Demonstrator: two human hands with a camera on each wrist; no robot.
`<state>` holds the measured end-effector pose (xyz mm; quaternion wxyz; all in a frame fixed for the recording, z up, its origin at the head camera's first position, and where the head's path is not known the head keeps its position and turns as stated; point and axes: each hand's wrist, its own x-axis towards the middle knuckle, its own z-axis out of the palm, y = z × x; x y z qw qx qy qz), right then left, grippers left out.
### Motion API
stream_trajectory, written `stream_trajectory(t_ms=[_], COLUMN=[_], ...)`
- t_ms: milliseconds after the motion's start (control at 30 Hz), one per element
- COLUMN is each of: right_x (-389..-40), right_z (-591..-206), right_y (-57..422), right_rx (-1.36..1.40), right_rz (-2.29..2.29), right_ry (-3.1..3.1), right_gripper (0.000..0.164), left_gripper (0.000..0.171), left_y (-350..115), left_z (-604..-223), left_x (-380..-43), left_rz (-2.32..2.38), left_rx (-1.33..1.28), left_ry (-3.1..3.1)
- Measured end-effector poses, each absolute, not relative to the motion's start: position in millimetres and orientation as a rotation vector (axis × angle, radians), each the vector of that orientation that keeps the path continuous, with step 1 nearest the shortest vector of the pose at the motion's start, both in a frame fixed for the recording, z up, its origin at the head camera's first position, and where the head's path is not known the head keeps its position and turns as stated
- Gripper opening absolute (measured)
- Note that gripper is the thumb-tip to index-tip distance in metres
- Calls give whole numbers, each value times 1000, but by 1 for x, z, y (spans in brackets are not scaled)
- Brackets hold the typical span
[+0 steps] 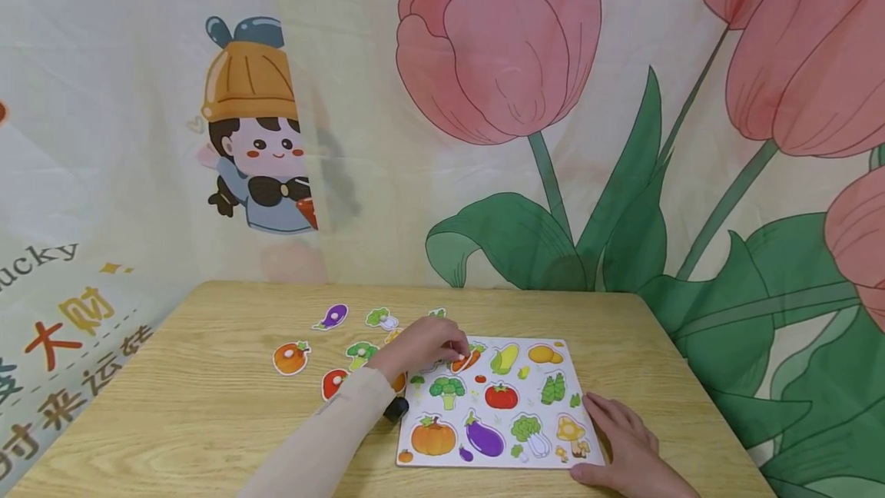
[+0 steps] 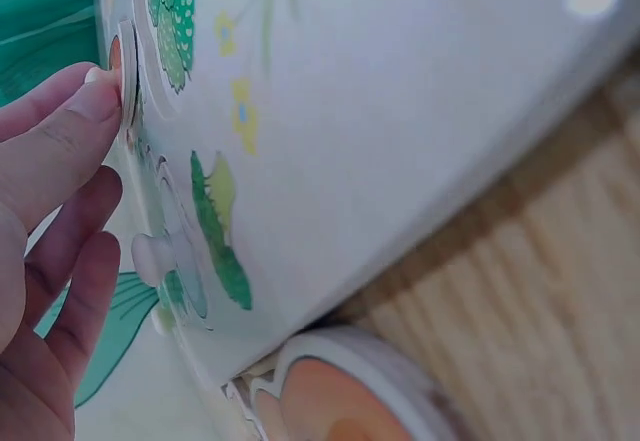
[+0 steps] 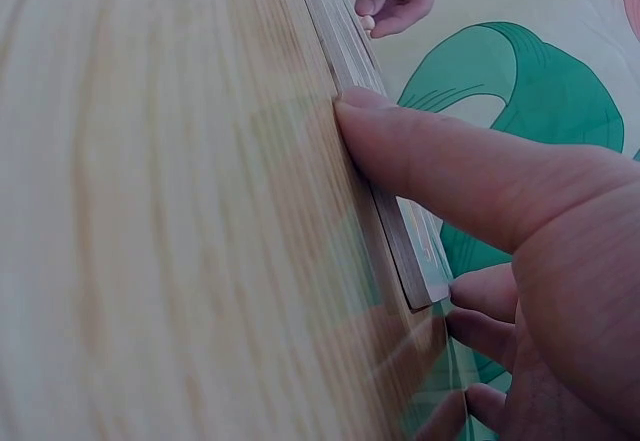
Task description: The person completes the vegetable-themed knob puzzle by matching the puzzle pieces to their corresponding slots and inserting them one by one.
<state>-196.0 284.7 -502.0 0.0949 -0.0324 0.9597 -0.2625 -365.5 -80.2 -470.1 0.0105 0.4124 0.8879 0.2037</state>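
Left hand: grasping; thumb and finger pinch the pale knob of the carrot piece. The piece is at the board's far-left part, over the printed face; the left wrist view shows it nearly edge-on, so whether it sits flush cannot be told.

Key relation: the carrot piece lies just right of the left palm, under the fingertips. Its long axis runs diagonally, leafy end away and to the right. The left hand is clearly nearer; the right hand is at the opposite, near-right corner of the white board, not clenched — thumb laid against the near edge, fingers by the right side.

Edges: the board's far edge passes just beyond the pinch. The corn is close on the right. Loose pieces — eggplant, broccoli, tomato — crowd the forearm's left side; freer room appears to be upward.
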Motion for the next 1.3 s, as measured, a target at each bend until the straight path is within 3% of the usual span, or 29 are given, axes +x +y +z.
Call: stream_trajectory(t_ms=[1300], right_x=[-194], right_z=[-502], right_y=[285], right_rx=[-126], right_rz=[-808], right_ry=[2843], right_gripper=[114], left_gripper=[10], left_y=[-60], left_z=[-465], left_x=[-368], left_rz=[549], left_rx=[1262], left_ry=[2777])
